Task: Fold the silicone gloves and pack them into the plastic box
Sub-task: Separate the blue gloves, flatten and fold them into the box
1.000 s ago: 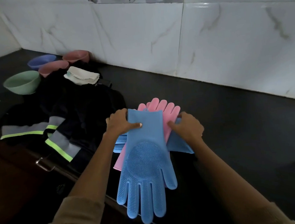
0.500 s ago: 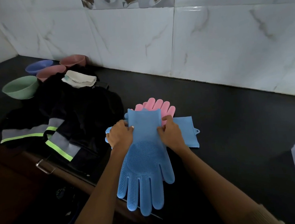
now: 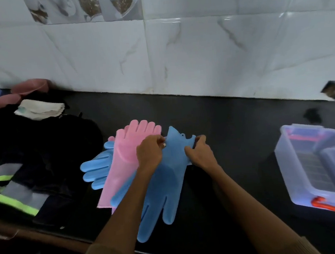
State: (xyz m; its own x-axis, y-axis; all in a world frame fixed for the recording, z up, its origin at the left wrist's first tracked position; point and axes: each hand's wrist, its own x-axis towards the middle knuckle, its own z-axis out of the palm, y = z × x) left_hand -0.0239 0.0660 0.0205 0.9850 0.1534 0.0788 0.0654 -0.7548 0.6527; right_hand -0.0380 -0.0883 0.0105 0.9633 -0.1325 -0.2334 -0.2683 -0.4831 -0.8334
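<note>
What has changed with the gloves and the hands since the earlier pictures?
The top blue glove has slid right off the pile, uncovering the pink glove. Both hands, left hand and right hand, now grip its cuff end, which looks lifted. The second blue glove stayed under the pink one. The plastic box has come into view.

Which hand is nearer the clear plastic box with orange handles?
Right. The right hand grips the blue silicone glove's cuff on the side toward the clear plastic box; the left hand grips the cuff's far side, farther away.
</note>
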